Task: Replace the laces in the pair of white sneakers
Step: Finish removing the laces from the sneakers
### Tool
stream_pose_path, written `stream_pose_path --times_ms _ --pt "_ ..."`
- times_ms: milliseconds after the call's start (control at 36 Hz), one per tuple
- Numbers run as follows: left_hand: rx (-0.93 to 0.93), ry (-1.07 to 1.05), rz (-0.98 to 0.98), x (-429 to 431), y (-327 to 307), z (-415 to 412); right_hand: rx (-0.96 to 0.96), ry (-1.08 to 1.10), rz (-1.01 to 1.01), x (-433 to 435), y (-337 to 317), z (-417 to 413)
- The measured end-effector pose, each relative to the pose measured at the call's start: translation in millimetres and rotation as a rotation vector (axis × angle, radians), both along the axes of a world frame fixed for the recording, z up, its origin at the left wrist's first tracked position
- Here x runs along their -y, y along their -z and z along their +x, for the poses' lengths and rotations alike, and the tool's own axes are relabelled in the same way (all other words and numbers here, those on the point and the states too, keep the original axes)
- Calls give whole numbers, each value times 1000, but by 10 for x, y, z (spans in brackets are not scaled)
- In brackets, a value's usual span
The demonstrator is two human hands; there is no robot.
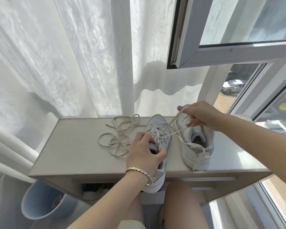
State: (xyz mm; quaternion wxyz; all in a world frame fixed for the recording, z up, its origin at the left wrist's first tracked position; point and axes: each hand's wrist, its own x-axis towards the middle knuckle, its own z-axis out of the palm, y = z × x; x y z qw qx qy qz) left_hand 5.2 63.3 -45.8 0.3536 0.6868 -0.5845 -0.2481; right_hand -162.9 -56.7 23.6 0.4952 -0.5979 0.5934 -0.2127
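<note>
A pale bin stands on the floor at the far left, below a small white table where loose laces lie in a tangle beside the left sneaker. The left hand, a bracelet on its wrist, grips that sneaker's collar with curled fingers, and the heel hangs over the table's front edge. A lace runs taut from its eyelets up to the right hand, which pinches it above the right sneaker, under an open window.
</note>
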Motion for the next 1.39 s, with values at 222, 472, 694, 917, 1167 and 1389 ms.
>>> stream_pose_path --times_ms 222,472,694,917,1167,1389 --pt "32 16 42 13 -24 -39 -703 -402 -853 94 -33 -331" --pt "26 -19 19 18 4 -24 -685 -327 -450 39 149 -160" --pt "0 -28 -4 12 9 -31 -441 -561 -612 -385 69 215" --pt "-13 -45 -9 27 40 -35 -465 -540 -482 -398 306 485" --pt "-18 -30 -12 16 17 -28 -277 -571 -399 -512 167 285" --pt "5 -29 -22 11 34 -25 -416 -458 -505 -391 141 86"
